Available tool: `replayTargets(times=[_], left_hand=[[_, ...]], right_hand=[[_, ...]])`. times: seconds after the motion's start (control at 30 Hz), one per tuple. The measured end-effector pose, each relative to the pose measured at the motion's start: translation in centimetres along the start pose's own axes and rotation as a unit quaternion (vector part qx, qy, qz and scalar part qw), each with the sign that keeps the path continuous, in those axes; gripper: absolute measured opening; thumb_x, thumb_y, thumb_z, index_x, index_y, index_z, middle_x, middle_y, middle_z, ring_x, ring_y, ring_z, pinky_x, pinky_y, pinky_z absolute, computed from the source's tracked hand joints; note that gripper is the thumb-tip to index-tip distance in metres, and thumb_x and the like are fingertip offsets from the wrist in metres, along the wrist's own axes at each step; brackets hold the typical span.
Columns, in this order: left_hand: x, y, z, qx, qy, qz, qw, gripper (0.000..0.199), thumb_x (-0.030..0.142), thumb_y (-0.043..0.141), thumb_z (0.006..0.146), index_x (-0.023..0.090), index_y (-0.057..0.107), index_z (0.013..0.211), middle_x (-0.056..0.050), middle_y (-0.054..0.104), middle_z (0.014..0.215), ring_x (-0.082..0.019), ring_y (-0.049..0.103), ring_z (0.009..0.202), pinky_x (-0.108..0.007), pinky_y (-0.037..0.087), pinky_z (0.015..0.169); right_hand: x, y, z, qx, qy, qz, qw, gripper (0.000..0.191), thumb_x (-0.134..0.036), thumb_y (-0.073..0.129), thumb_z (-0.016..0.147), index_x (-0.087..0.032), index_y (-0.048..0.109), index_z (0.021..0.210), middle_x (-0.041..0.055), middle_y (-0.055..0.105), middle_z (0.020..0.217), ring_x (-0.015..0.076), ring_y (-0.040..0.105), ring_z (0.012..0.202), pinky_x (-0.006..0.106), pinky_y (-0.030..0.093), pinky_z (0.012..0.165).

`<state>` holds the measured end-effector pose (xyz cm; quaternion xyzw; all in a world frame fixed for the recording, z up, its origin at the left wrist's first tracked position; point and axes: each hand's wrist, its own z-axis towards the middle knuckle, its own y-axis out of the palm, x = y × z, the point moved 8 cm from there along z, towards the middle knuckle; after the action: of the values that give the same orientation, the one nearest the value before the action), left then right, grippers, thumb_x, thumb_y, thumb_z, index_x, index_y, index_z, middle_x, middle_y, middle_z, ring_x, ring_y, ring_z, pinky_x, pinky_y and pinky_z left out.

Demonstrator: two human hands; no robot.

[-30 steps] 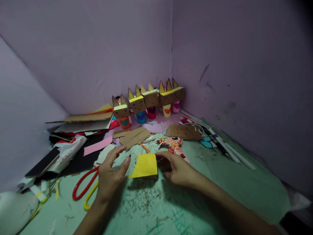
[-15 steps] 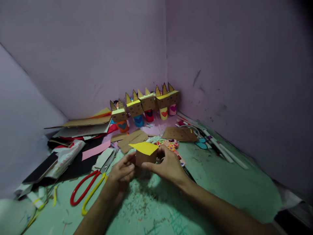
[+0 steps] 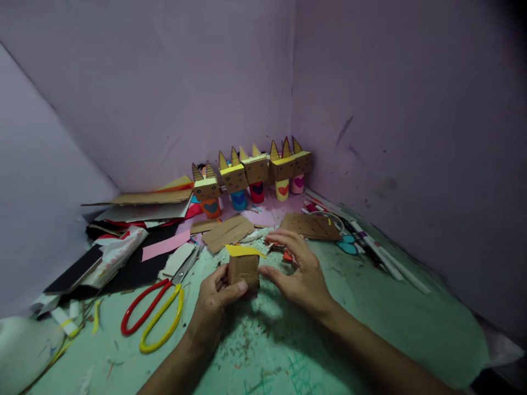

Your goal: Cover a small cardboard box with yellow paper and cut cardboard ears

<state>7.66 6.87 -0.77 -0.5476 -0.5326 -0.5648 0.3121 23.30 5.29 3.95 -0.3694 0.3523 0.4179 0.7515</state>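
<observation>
Pale purple walls (image 3: 164, 82) meet in a corner behind a green counter (image 3: 391, 323), which is strewn with craft scraps. Near its middle front, the person's left hand (image 3: 216, 296) grips a small cardboard box (image 3: 242, 271), the thumb laid across the near face and the fingers at the side. A yellow paper (image 3: 242, 251) tops the box and juts past its right edge. The right hand (image 3: 302, 274) is spread wide, thumb and fingers apart, just beside the box; whether the thumb tip touches it cannot be told from here. Scissors (image 3: 176, 281) with one red and one yellow handle lie to the left. At the back, five horned cardboard figures (image 3: 234, 181) stand in a row, each body bearing a heart.
</observation>
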Motion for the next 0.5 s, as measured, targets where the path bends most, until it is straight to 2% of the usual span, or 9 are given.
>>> replayTargets(times=[0.07, 0.13, 0.2, 0.33, 0.5], left_hand=[[-0.7, 0.4, 0.0, -0.032, -0.013, -0.009, 0.999, 0.042, 0.022, 0.068, 0.06, 0.01, 0.062, 0.1, -0.008, 0.067, 0.092, -0.022, 0.06, 0.08, -0.029, 0.048, 0.068], [-1.2, 0.7, 0.0, -0.06, -0.015, -0.01, 0.998, 0.04, 0.017, 0.065, 0.06, 0.01, 0.062, 0.099, -0.007, 0.067, 0.089, -0.022, 0.06, 0.08, -0.028, 0.046, 0.068], [-1.3, 0.9, -0.1, -0.078, -0.003, -0.008, 0.997, 0.042, 0.015, 0.064, 0.06, 0.012, 0.061, 0.102, -0.006, 0.066, 0.091, -0.023, 0.059, 0.085, -0.028, 0.045, 0.071], [-0.7, 1.1, -0.2, -0.086, 0.03, 0.004, 0.996, 0.045, 0.02, 0.065, 0.064, 0.016, 0.057, 0.108, -0.005, 0.064, 0.1, -0.026, 0.055, 0.1, -0.03, 0.043, 0.08], [-0.2, 0.8, -0.2, -0.065, 0.05, 0.046, 0.996, 0.039, 0.025, 0.069, 0.064, 0.015, 0.06, 0.1, -0.005, 0.065, 0.095, -0.023, 0.057, 0.09, -0.028, 0.044, 0.076]], right_hand=[[-0.8, 0.6, 0.2, -0.053, -0.066, 0.012, 0.996, 0.053, -0.027, 0.071, 0.065, -0.028, 0.055, 0.116, 0.0062, 0.053, 0.126, 0.0254, 0.047, 0.115, 0.044, 0.038, 0.095], [-1.2, 1.4, 0.2, -0.097, -0.102, 0.016, 0.99, 0.056, -0.024, 0.069, 0.068, -0.029, 0.052, 0.121, 0.0051, 0.054, 0.127, 0.0243, 0.043, 0.12, 0.046, 0.031, 0.101], [-1.3, 2.1, 0.0, -0.119, -0.12, 0.016, 0.985, 0.048, -0.021, 0.066, 0.071, -0.028, 0.056, 0.117, 0.0042, 0.059, 0.122, 0.0237, 0.042, 0.122, 0.047, 0.028, 0.103], [-1.2, 3.0, -0.5, -0.144, -0.112, 0.017, 0.983, 0.033, -0.018, 0.064, 0.074, -0.03, 0.064, 0.105, 0.0016, 0.066, 0.111, 0.0242, 0.044, 0.121, 0.054, 0.022, 0.103], [-1.4, 3.2, -1.1, -0.145, -0.132, 0.022, 0.98, 0.034, -0.018, 0.062, 0.075, -0.033, 0.063, 0.105, 0.0001, 0.067, 0.11, 0.0233, 0.049, 0.118, 0.055, 0.018, 0.105]])
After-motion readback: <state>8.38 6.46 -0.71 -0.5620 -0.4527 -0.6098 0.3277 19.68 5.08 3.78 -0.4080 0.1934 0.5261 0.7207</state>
